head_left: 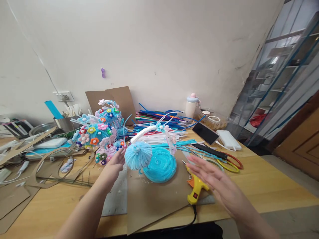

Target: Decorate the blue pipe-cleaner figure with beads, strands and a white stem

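A blue pipe-cleaner piece stands on a sheet of cardboard (pixel 152 199): a flat spiral disc (pixel 161 166) with a ribbed blue dome (pixel 138 155) leaning on it and a white fuzzy arch (pixel 144 132) above. My left hand (pixel 115 163) is open, its fingertips just left of the dome, almost touching it. To the right of the disc my right hand (pixel 214 181) hovers flat with fingers spread and blurred, above a yellow glue gun (pixel 196 187). Neither hand holds anything.
Finished blue flower bunches (pixel 99 129) stand behind my left hand. A heap of coloured pipe cleaners (pixel 161 119), a bottle (pixel 191 105), a phone (pixel 205 133), a power bank (pixel 228 139), scissors (pixel 230 162) lie at the back right. Cardboard scraps (pixel 15 196) cover the left side.
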A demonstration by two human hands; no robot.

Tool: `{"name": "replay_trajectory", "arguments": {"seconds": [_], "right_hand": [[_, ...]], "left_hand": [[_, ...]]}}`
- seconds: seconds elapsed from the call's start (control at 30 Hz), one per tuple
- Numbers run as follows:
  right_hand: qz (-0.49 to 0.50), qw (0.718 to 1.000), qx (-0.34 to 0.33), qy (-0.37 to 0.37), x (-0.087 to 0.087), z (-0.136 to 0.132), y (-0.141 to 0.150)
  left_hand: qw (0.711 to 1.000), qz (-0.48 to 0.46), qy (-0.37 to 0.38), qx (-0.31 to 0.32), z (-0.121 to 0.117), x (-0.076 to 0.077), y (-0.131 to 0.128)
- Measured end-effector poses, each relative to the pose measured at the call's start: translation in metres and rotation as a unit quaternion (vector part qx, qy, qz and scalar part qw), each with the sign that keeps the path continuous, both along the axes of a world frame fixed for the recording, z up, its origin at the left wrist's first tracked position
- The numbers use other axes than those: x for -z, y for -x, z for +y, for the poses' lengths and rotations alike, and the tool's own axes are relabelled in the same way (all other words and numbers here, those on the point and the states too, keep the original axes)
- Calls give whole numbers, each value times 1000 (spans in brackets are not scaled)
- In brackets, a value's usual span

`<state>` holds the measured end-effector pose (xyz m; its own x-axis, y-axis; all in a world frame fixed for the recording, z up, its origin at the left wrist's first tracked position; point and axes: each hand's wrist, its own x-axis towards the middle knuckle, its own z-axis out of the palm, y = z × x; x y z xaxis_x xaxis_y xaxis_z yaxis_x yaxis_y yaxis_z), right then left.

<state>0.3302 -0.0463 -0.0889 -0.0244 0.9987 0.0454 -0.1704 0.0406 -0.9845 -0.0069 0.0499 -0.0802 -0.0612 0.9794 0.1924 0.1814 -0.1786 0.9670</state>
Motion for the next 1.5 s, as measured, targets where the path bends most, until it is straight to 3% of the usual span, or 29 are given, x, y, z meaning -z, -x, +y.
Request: {"name": "replay_trajectory", "arguments": {"seconds": [0.03,0.1,0.2,0.3,0.43,0.53,0.63,0.83,0.93,1.03,1.13,1.2,1.3,1.4,1.5], "right_hand": [[-99,994,22,-27,0,0,-10],[-274,958,33,-80,3,0,-23],[-385,915,-17,-118,8,-6,-22],[-371,919,-2,-129,5,-5,-9],[-324,936,62,-123,-9,28,2],[-302,951,18,-69,-13,67,4],[-303,952,-3,-45,-9,101,6],[-336,940,-14,-65,0,126,12],[-340,935,29,-98,-7,129,12],[-328,924,115,-160,-27,126,15],[-313,905,161,-241,-62,114,30],[-333,868,132,-343,-88,105,45],[-419,774,56,-472,-121,99,67],[-513,707,14,-486,-141,106,84],[-570,677,-33,-464,-150,117,93]], "left_hand": [[999,-35,23,-26,-11,5,3],[992,-74,49,-93,-33,18,8],[986,-46,39,-158,-63,34,8],[984,-2,-11,-180,-75,27,4],[972,103,-130,-166,-62,-22,-1],[953,200,-197,-116,-42,-61,-7],[944,247,-203,-79,-23,-81,-14],[948,270,-165,-37,-6,-83,-20],[947,269,-176,-20,-4,-80,-22],[950,259,-173,-17,-4,-77,-25],[955,245,-168,-17,-4,-75,-27],[955,240,-174,-16,-3,-76,-28],[954,236,-187,-7,0,-82,-30],[954,229,-193,1,2,-91,-33],[953,227,-199,7,4,-99,-38]]}}
